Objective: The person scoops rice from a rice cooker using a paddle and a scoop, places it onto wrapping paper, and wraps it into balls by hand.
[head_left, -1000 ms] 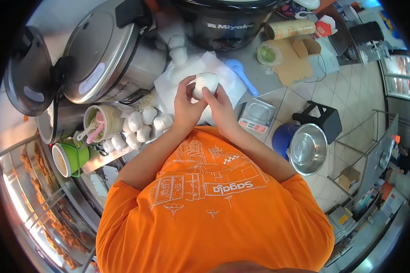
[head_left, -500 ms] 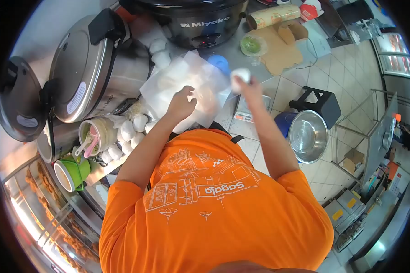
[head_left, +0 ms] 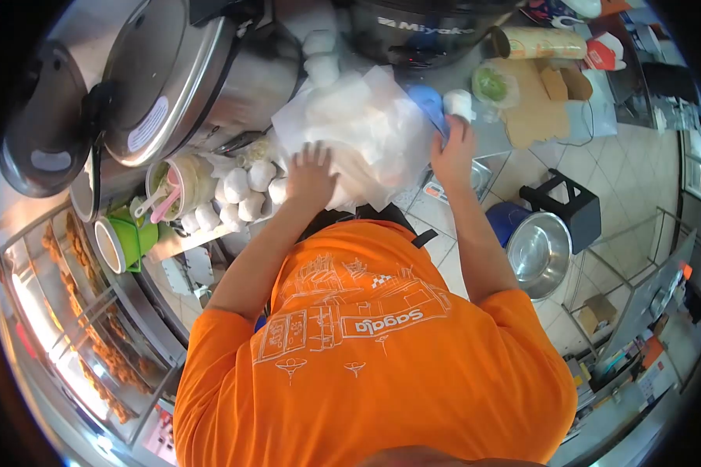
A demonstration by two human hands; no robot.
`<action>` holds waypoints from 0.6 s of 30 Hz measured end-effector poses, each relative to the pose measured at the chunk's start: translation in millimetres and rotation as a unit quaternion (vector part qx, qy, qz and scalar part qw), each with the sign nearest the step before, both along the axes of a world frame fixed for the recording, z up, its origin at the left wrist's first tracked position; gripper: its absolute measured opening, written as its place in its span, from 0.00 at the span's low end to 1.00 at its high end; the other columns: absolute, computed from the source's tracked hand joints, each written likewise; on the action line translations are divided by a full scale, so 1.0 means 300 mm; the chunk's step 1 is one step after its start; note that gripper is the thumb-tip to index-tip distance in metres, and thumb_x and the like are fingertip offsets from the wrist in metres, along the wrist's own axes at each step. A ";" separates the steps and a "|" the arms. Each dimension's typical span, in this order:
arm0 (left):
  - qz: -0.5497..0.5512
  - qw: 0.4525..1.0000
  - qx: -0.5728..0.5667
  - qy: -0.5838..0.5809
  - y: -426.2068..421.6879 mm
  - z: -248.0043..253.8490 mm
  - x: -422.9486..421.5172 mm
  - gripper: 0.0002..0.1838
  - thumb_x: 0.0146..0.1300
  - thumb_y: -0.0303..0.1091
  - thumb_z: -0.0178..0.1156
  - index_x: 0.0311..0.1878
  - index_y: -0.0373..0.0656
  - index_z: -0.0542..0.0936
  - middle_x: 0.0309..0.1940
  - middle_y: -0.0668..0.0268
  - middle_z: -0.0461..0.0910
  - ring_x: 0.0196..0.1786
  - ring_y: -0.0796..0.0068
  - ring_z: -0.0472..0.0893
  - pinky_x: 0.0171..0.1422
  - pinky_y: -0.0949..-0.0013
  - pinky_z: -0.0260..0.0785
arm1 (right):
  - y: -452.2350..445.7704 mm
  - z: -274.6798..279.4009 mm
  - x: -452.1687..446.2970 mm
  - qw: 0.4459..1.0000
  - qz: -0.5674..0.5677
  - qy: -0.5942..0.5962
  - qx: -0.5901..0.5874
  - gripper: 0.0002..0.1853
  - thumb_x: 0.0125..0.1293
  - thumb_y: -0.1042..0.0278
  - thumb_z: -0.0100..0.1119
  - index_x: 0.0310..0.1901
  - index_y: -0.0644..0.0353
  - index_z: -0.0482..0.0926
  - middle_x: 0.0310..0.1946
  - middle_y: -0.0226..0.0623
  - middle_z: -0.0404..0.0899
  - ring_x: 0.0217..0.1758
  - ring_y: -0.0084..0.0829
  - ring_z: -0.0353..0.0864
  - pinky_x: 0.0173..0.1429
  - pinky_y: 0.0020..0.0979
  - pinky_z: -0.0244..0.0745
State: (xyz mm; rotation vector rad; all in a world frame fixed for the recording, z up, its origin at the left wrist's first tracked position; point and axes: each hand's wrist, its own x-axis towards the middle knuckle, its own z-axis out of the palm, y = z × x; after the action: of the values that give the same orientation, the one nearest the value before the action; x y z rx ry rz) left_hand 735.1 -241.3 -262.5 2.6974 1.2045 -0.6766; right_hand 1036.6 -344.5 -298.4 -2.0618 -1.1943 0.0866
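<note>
My left hand (head_left: 311, 173) lies with fingers spread on the near left edge of a stack of white wrapping paper sheets (head_left: 366, 105). To the right of the sheets, my right hand (head_left: 453, 156) has its fingers closed at the edge of a blue rounded piece that looks like a plastic bowl (head_left: 425, 99). A round white wrapped bundle (head_left: 458, 103) rests just beyond those fingertips. Several similar white bundles (head_left: 237, 185) are heaped left of my left hand, beside a tub (head_left: 195, 177) holding a pink-handled and a white-handled utensil.
Large pots (head_left: 163, 86) stand at left, and a dark Miyako cooker (head_left: 420, 35) at the back. A kitchen scale (head_left: 438, 189) sits by my right forearm. Cardboard (head_left: 533, 121) and a bag of greens (head_left: 494, 86) lie back right; a metal basin (head_left: 539, 247) is lower.
My right hand has let go of the white bundle, which now rests beside the blue bowl, and has moved to the bowl's edge. My left hand has flattened onto the paper. The view has shifted.
</note>
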 end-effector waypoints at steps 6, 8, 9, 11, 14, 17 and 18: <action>-0.122 0.986 -0.111 -0.031 -0.009 0.024 -0.016 0.36 0.77 0.54 0.52 0.82 0.51 0.61 0.85 0.62 0.55 0.86 0.56 0.52 0.88 0.44 0.43 | 0.019 -0.037 0.020 0.998 0.047 -0.038 -0.029 0.26 0.63 0.77 0.65 0.64 0.60 0.74 0.60 0.53 0.72 0.61 0.55 0.75 0.66 0.51 0.72; -0.092 0.992 -0.079 0.024 0.027 0.042 -0.057 0.33 0.77 0.53 0.54 0.78 0.48 0.67 0.84 0.63 0.56 0.86 0.57 0.51 0.87 0.43 0.44 | 0.029 -0.039 0.048 0.997 0.062 -0.027 -0.048 0.27 0.62 0.79 0.65 0.64 0.61 0.75 0.60 0.53 0.72 0.61 0.54 0.76 0.66 0.48 0.73; -0.091 0.992 -0.069 0.046 0.039 0.052 -0.081 0.31 0.77 0.52 0.53 0.77 0.47 0.69 0.83 0.60 0.58 0.85 0.55 0.53 0.86 0.43 0.44 | 0.029 -0.043 0.053 0.997 0.064 -0.026 -0.047 0.27 0.62 0.79 0.65 0.64 0.61 0.75 0.60 0.53 0.72 0.61 0.54 0.76 0.66 0.48 0.73; -0.062 0.996 -0.059 0.038 0.042 0.038 -0.105 0.31 0.77 0.52 0.54 0.77 0.47 0.69 0.83 0.58 0.59 0.85 0.54 0.55 0.86 0.42 0.45 | 0.029 -0.058 0.052 0.996 0.068 -0.026 -0.044 0.26 0.62 0.78 0.65 0.64 0.61 0.76 0.60 0.54 0.72 0.61 0.54 0.76 0.65 0.48 0.73; -0.034 0.995 -0.087 -0.028 0.024 0.002 -0.118 0.32 0.75 0.51 0.55 0.77 0.48 0.68 0.81 0.55 0.61 0.83 0.51 0.58 0.85 0.41 0.47 | 0.033 -0.058 0.068 0.994 0.070 -0.049 -0.063 0.26 0.62 0.78 0.65 0.64 0.63 0.76 0.59 0.55 0.73 0.60 0.55 0.76 0.65 0.48 0.73; -0.054 0.996 -0.063 -0.020 -0.003 -0.025 -0.098 0.32 0.75 0.50 0.56 0.78 0.49 0.67 0.82 0.56 0.59 0.84 0.54 0.56 0.85 0.41 0.46 | 0.033 -0.060 0.053 0.998 0.029 -0.049 -0.034 0.25 0.64 0.76 0.63 0.63 0.65 0.75 0.55 0.57 0.75 0.59 0.57 0.77 0.63 0.49 0.74; -0.038 0.998 -0.057 -0.015 -0.003 -0.033 -0.106 0.32 0.75 0.50 0.56 0.78 0.49 0.67 0.82 0.56 0.59 0.84 0.54 0.56 0.85 0.41 0.46 | 0.027 -0.045 0.029 0.999 0.008 -0.043 -0.017 0.24 0.65 0.74 0.63 0.63 0.66 0.75 0.54 0.57 0.77 0.58 0.59 0.78 0.62 0.49 0.74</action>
State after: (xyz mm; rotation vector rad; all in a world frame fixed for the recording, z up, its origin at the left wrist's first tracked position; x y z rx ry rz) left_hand 703.2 -242.0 -272.5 2.6606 1.0286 -0.6892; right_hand 1045.2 -336.4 -312.0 -2.1051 -1.2692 0.0266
